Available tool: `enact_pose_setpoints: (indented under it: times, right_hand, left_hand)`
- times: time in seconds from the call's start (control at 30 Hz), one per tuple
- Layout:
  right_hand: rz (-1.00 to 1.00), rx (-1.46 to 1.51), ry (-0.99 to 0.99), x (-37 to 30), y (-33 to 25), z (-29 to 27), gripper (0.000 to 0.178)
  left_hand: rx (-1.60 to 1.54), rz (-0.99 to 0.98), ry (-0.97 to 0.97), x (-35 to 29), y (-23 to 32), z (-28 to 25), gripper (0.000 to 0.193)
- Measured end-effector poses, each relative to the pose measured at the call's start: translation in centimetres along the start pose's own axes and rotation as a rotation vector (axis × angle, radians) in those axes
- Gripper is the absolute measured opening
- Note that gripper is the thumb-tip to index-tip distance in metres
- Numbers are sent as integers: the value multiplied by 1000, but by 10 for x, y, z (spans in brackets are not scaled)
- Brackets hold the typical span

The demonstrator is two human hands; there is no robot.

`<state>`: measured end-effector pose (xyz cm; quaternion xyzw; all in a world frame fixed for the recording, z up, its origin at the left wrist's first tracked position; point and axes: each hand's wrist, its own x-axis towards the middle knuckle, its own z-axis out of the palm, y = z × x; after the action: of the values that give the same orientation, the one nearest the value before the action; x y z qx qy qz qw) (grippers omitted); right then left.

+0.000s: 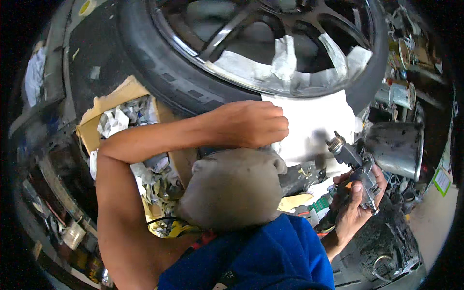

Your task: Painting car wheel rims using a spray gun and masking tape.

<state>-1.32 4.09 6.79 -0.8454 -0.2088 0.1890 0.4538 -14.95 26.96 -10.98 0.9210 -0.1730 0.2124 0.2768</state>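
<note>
A spray gun (360, 169) with a dark metal cup (394, 150) is in my right hand (355, 200), its nozzle pointing up and left at a sheet of white paper (314, 125). A grey patch shows on the paper in front of the nozzle. My left hand (253, 123) is a closed fist at the paper's left edge, close to the tyre (188, 89); what it holds, if anything, is hidden. Above the paper is a black wheel rim (237, 24), its lower edge and some spokes covered with pale masking strips (285, 58).
Below my left forearm stands a cardboard box (92, 121) full of crumpled paper and scraps. My knee (234, 188) rises between my arms. A metal can (401, 94) and assorted clutter lie at the right. A green-edged card (442, 180) is at the far right.
</note>
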Motion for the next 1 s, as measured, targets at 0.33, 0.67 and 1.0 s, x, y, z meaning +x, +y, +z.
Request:
enact_pose_setpoints:
  times: [0.33, 0.67, 1.0]
  right_hand:
    - [-50, -178, 29, -8, -5, 7, 49]
    - [1, -160, 35, -6, -17, 19, 44]
    - [133, 42, 156, -8, -12, 24, 45]
  left_hand:
    - [65, 30, 192, 15, 6, -1, 12]
    - [25, -74, 77, 15, 13, -11, 26]
    - [17, -165, 11, 18, 27, -19, 33]
